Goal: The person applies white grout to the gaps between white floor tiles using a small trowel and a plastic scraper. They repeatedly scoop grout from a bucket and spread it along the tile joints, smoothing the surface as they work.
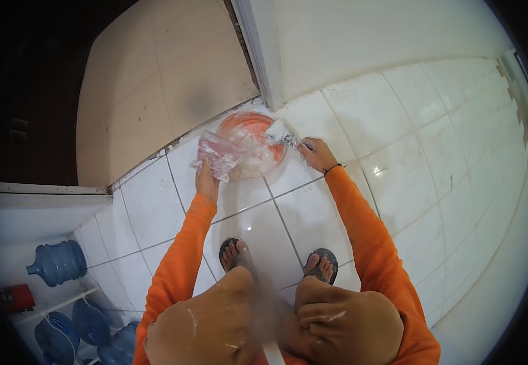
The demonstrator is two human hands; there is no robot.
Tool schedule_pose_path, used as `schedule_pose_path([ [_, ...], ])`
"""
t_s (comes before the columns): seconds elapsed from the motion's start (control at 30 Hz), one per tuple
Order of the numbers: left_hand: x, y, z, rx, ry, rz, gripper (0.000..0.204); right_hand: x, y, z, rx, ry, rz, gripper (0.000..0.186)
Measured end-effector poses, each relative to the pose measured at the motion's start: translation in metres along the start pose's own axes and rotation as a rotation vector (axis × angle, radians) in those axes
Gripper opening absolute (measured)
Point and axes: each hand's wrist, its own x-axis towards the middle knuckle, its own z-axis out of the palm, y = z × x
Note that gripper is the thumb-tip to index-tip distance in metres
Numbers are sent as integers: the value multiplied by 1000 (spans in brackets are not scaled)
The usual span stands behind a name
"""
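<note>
On the tiled floor ahead of me sits a round orange-red basin (230, 123) with wet white paste (258, 159) smeared inside. My left hand (207, 181) is closed on a crumpled, see-through plastic bag (218, 152) streaked with white, held over the basin's left side. At the basin's right rim, my right hand (320, 156) grips the handle of a putty knife (282, 132). White paste coats its blade, which reaches over the basin. Most of the handle is hidden by my fingers.
A doorway edge (267, 79) stands just behind the basin, with beige floor (136, 103) beyond it. Blue water jugs (62, 263) rest on a rack at lower left, beside a red object (17, 298). My sandalled feet (320, 267) are close below the basin.
</note>
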Motion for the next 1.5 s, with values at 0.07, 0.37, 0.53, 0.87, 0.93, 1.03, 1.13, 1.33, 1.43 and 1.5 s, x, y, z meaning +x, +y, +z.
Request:
schedule_pose_path([
  [0.07,4,-8,0,106,-4,-61,49,6,-9,1,-116,-2,11,41],
  [0.37,9,-14,-15,283,-40,-108,57,-7,-6,-9,-256,160,121,43],
  [0.53,8,-19,-7,370,-1,-139,54,-12,20,-38,-58,141,230,42],
  [0.87,5,-4,-6,-15,60,18,48,-67,-28,-13,1466,-558,411,46],
  [0.93,10,2,-7,-18,144,102,48,-70,-28,-9,1409,-549,418,45],
  [1.03,33,1,-18,49,70,79,51,-63,-20,2,1020,-439,378,44],
  [1.13,56,5,-19,-10,-32,-30,54,-47,-21,20,474,-255,176,45],
  [1.33,72,7,-1,51,-167,-166,54,-43,-29,44,227,-127,-29,40],
  [1.43,69,-2,-16,59,-139,-120,52,-49,-44,45,255,-205,82,37],
  [1.5,61,-9,-2,40,-142,-65,56,-54,-13,49,208,-52,-139,36],
])
